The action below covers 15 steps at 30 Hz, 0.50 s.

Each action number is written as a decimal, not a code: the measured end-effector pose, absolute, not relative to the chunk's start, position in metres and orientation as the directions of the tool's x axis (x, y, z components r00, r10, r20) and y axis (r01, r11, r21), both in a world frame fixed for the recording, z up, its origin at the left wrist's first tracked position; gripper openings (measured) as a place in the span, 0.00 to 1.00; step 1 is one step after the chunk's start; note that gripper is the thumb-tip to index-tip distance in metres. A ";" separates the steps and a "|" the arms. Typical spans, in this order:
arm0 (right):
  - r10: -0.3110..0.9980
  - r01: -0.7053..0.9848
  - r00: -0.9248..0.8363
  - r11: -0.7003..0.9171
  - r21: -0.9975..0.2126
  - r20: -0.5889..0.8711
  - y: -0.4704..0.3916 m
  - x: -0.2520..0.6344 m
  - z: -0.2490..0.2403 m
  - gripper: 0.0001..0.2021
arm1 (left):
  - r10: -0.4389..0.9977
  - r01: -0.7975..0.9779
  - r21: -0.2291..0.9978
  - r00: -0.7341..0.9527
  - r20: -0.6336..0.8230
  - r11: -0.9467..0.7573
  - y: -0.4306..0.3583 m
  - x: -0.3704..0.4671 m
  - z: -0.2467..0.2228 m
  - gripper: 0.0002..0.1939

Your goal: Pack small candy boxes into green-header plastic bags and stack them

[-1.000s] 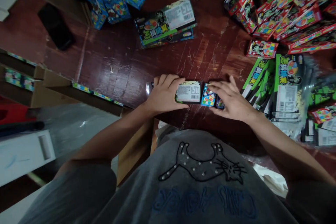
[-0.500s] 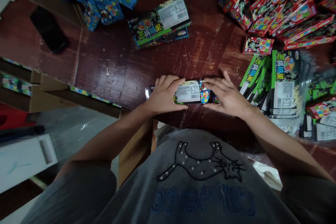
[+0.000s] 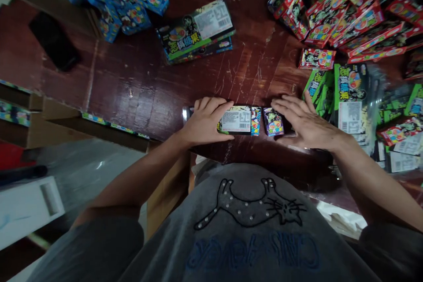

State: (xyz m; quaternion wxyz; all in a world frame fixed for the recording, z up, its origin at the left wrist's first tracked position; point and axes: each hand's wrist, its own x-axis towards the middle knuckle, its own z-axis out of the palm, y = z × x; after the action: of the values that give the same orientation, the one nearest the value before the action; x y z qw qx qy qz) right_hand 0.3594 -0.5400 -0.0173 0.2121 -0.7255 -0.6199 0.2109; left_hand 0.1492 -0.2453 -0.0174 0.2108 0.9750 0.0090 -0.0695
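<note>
My left hand (image 3: 207,120) grips a black-and-green candy packet (image 3: 235,119) with a white printed label, fingers along its far edge and thumb along its near edge. From the packet's right end sticks out a small blue candy box (image 3: 255,121). Just right of it, a small gap apart, lies a purple candy box (image 3: 273,121). My right hand (image 3: 302,122) holds that box at its right end, fingers at the far side and thumb at the near side. The packet's left part is mostly hidden under my left hand.
Blue candy boxes (image 3: 132,13) are heaped at the back left, red ones (image 3: 343,13) at the back right. Two stacked packets (image 3: 198,31) lie ahead. Flat green-black packets (image 3: 352,97) are at right. A black phone-like object (image 3: 54,42) and cardboard boxes (image 3: 62,119) are at left.
My right hand has moved right, away from the packet's end, and the purple box now shows beside it. The blue box sits further into the packet. My left hand stays on the packet.
</note>
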 end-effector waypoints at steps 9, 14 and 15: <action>0.947 0.788 0.302 -0.183 -0.588 0.110 -0.529 0.350 -0.032 0.42 | -0.009 0.041 0.422 0.993 -0.118 -0.906 -0.249 0.162 -0.021 0.55; 0.968 0.736 0.232 -0.112 -0.668 0.093 -0.535 0.347 -0.036 0.41 | -0.028 0.029 0.439 0.992 -0.122 -0.898 -0.247 0.163 -0.020 0.53; 0.978 0.720 0.192 -0.082 -0.689 0.085 -0.536 0.349 -0.035 0.41 | -0.032 0.028 0.450 0.992 -0.125 -0.893 -0.247 0.164 -0.019 0.53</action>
State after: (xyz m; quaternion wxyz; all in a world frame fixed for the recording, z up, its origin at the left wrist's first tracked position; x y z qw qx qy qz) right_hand 0.3490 -0.5363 -0.0350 0.3123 -0.7059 -0.6014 0.2061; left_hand 0.1637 -0.2467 -0.0189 0.2317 0.9706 -0.0011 -0.0647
